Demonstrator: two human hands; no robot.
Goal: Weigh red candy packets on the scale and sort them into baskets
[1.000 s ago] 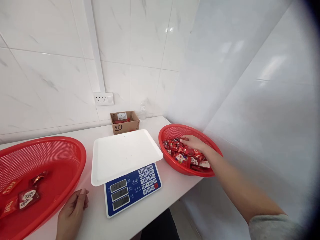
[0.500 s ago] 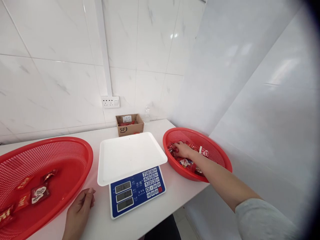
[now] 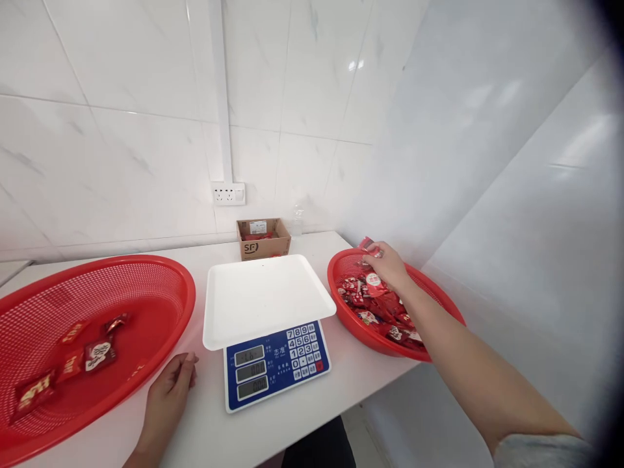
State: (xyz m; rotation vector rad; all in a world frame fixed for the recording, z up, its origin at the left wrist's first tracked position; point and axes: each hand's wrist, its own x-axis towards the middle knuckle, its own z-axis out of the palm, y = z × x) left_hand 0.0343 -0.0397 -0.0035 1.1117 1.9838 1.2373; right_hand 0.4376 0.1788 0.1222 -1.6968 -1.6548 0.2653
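My right hand (image 3: pixel 387 263) is raised over the red basket on the right (image 3: pixel 441 296), its fingers pinched on red candy packets (image 3: pixel 366 246). That basket holds a heap of red wrapped candies (image 3: pixel 377 302). My left hand (image 3: pixel 168 390) rests on the white table, fingers loosely curled, holding nothing, just beside the rim of the big red basket on the left (image 3: pixel 160 286). A few candy packets (image 3: pixel 92 354) lie in that left basket. Between the baskets stands a blue electronic scale (image 3: pixel 277 367) with a bare white tray (image 3: pixel 266 299).
A small open cardboard box (image 3: pixel 263 238) sits at the back against the tiled wall, with a clear bottle (image 3: pixel 297 220) beside it. A wall socket (image 3: pixel 229 193) is above. A white wall runs close along the right, behind the right basket. The table edge is near my body.
My right hand went from digging among the candies to lifting out of the right basket with packets pinched in it. The view shifted a little to the right. My left hand stayed put.
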